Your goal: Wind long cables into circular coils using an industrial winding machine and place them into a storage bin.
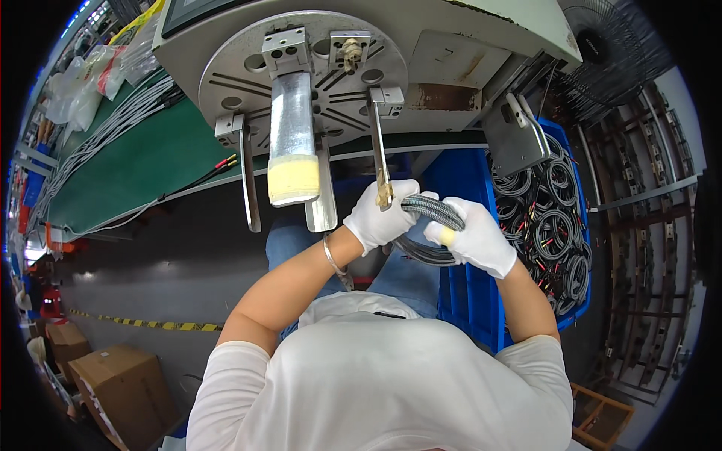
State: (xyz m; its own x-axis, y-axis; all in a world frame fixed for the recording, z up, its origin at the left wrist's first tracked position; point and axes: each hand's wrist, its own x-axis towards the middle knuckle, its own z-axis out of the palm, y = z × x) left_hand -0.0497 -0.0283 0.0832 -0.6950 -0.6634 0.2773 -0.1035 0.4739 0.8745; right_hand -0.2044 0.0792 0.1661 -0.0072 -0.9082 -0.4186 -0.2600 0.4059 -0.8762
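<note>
Clearly, we have the grey cable coil (434, 211) between our two hands, below the lower edge of the slotted metal disc (216, 77). The fingers of our left hand (382, 214) are closed on one side of it; those of our right hand (475, 234) are clamped around the other, thumb over the strands — presumably to keep the loops together. A metal prong (377, 146) crosses in front of our left hand; whether they touch, we cannot tell. Nearby, the taped flat post (291, 124) juts from the disc, perhaps as a former.

Just to our right, a blue crate (475, 304) holds many finished-looking coils (556, 233) with red and yellow tips, piled up to its right edge — likely set close for easy reach. Loose grey cables (113, 128) lie along the green table's (143, 169) left edge.
</note>
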